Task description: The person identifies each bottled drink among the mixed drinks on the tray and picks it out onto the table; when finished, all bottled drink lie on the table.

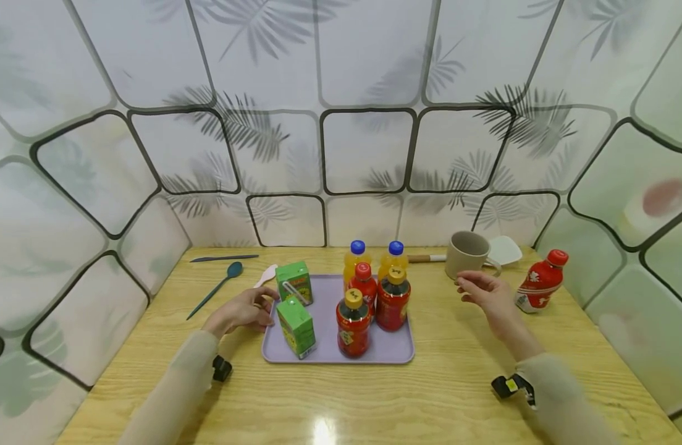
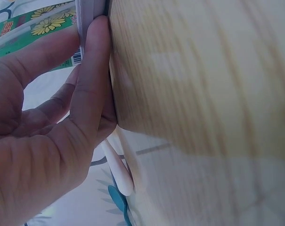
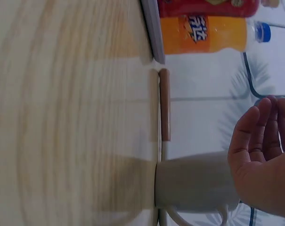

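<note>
Pinching lilac tray (image 1: 323,318) by left rim with left hand (image 1: 245,312), flat on wooden table (image 1: 430,395). Holding right hand (image 1: 488,298) loosely curled near mug (image 1: 466,254). Can read 芬达 on orange bottle (image 3: 215,35), can't make out green carton (image 2: 43,26) lettering tbh.

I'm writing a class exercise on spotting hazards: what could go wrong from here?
1. The left grip is at the left edge of the tray; a jerk there might topple the bottles standing close together towards its right side.
2. The left grip is also close to the green cartons and could nudge one over.
3. The right grip is near the mug, so a careless sweep might knock it.
</note>
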Demonstrator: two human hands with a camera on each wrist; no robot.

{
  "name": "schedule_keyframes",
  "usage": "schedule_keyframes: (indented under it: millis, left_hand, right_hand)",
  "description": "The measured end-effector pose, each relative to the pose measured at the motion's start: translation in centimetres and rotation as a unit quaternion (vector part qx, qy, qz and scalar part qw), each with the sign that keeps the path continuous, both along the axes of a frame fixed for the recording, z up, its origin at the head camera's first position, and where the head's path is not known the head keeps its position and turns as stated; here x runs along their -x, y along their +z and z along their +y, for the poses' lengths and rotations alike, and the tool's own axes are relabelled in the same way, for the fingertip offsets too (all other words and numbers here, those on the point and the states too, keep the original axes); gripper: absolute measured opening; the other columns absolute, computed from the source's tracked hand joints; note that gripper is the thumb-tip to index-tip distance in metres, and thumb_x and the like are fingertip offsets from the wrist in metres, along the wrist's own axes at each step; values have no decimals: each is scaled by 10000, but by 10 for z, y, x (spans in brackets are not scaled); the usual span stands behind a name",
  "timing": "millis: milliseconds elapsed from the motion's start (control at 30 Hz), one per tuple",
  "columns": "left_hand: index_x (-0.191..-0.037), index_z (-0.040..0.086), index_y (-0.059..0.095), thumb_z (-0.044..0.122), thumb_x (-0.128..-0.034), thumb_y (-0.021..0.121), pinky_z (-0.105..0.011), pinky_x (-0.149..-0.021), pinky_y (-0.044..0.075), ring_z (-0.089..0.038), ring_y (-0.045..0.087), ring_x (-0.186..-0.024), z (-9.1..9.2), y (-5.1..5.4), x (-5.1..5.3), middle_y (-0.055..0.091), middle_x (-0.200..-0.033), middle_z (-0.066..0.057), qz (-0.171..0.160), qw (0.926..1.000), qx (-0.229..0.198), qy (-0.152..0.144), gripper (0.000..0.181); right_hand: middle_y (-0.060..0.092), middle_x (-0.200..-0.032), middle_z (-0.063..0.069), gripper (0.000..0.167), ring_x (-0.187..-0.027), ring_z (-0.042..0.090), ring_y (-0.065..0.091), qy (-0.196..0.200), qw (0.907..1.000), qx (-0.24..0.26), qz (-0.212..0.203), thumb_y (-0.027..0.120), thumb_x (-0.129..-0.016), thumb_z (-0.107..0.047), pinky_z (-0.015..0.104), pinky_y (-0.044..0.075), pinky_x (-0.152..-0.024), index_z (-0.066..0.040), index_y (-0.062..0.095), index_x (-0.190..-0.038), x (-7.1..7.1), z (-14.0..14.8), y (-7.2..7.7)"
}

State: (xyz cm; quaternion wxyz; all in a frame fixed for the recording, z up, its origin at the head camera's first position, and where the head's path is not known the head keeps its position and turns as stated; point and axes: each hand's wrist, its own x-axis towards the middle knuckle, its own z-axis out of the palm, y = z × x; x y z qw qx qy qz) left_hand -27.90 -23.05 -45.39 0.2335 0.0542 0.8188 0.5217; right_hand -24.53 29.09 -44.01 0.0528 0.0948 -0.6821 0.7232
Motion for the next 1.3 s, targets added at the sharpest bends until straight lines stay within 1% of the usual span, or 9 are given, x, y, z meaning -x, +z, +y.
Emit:
schedule_keyframes:
  millis: [167, 233, 500, 567, 633, 800, 967, 1133, 1300]
  left_hand:
    - [-1289, -16, 490, -100, -800, 673, -307, -661, 591, -187, 530, -791, 0, 0, 0, 471, -960, -123, -9, 10000, 28, 5, 529]
    - [-1290, -11, 490, -98, -803, 673, -309, -666, 593, -187, 530, -796, 0, 0, 0, 469, -961, -120, -24, 10000, 42, 15, 527]
    - [-1277, 5, 497, -95, -809, 671, -304, -668, 590, -188, 530, -802, 2, 0, 0, 472, -969, -122, -32, 10000, 70, 34, 509]
    - [-1278, 4, 497, -97, -807, 673, -305, -667, 591, -188, 531, -801, 2, 0, 0, 473, -967, -122, -27, 10000, 67, 36, 513]
    - [-1281, 0, 495, -98, -804, 674, -306, -668, 592, -188, 532, -801, 1, 0, 0, 473, -967, -121, -25, 10000, 65, 37, 519]
    - [-1293, -9, 487, -100, -803, 670, -304, -666, 590, -188, 529, -799, 1, -1, 0, 471, -962, -118, -40, 10000, 52, 34, 531]
    - [-1301, -14, 481, -99, -801, 668, -310, -675, 592, -192, 532, -802, 0, -2, -1, 472, -969, -125, -35, 10000, 49, 31, 540]
    - [-1291, -10, 493, -100, -797, 674, -311, -678, 593, -193, 540, -800, 0, -3, 0, 478, -970, -129, 13, 10000, 34, 50, 534]
    - [-1281, -15, 498, -105, -788, 675, -303, -672, 591, -192, 545, -794, -1, -3, 0, 484, -964, -133, 47, 10000, 1, 51, 532]
  right_hand:
    - [730, -952, -101, 229, -859, 55, 668, 244, 9992, -312, -4, 612, -958, -88, 222, 577, -724, 35, 657, -1146, -1, -17, -3]
    - [725, -959, -115, 221, -868, 49, 665, 294, 9984, -473, -88, 616, -957, -95, 220, 575, -729, 15, 666, -1142, -2, -24, -4]
    - [711, -981, -153, 379, -895, 29, 662, 277, 9947, -942, -298, 659, -934, -128, 234, 574, -742, 93, 588, -1233, -1, -45, -7]
    - [708, -1022, -117, 436, -923, 31, 662, 286, 9942, -985, -315, 670, -925, -125, 237, 574, -754, 105, 549, -1275, -1, -50, -8]
    - [701, -1106, -18, 487, -976, 59, 660, 356, 9936, -1033, -287, 680, -914, -114, 241, 573, -781, 105, 515, -1316, -1, -55, -9]
    - [595, -1294, 212, 555, -1111, 134, 608, 529, 9895, -1343, -83, 718, -882, -119, 234, 538, -872, 42, 503, -1368, -2, -69, -10]
    - [531, -1374, 218, 652, -1155, 113, 560, 659, 9869, -1470, -12, 755, -849, -117, 252, 530, -904, -59, 468, -1431, -1, -82, -10]
    - [482, -1433, 211, 758, -1268, 264, 503, 750, 9854, -1512, -235, 779, -824, -117, 259, 509, -944, -69, 394, -1476, 2, -91, -11]
    - [466, -1444, 208, 811, -1291, 376, 474, 673, 9825, -1577, -729, 789, -817, -154, 373, 518, -965, -70, 353, -1496, 0, -99, -9]
